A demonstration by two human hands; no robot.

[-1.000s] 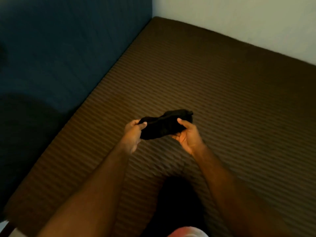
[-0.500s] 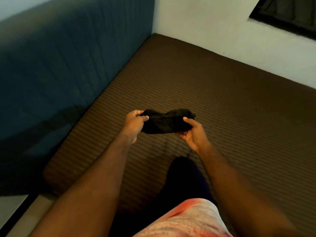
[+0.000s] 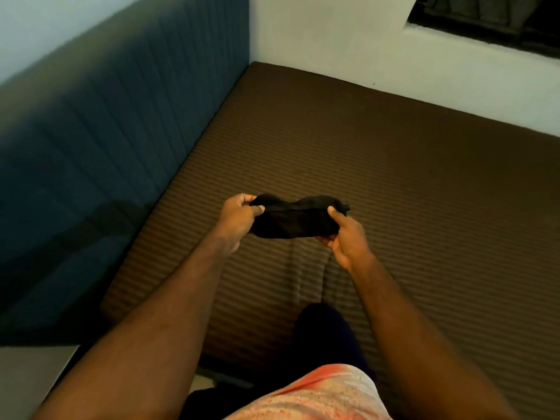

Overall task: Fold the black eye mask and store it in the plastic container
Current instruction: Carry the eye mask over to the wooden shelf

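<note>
Mask (image 3: 294, 222) held above the bed (image 3: 394, 177): left grip (image 3: 239, 219) pinches one end, right grip (image 3: 348, 241) the other. Headboard (image 3: 121, 131) bounds bed's left edge, wall (image 3: 333, 40) the far edge.

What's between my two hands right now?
In the head view, the black eye mask spans the gap. The left hand pinches one end and the right hand the other, above the brown striped mattress.

One view is given, taken from the person's head and aimed forward and down. The left hand (image 3: 239, 216) and right hand (image 3: 347, 241) are framed near, mid-picture, above a brown ribbed mattress (image 3: 409, 183); a blue padded headboard (image 3: 121, 131) is caught leftward.
</note>
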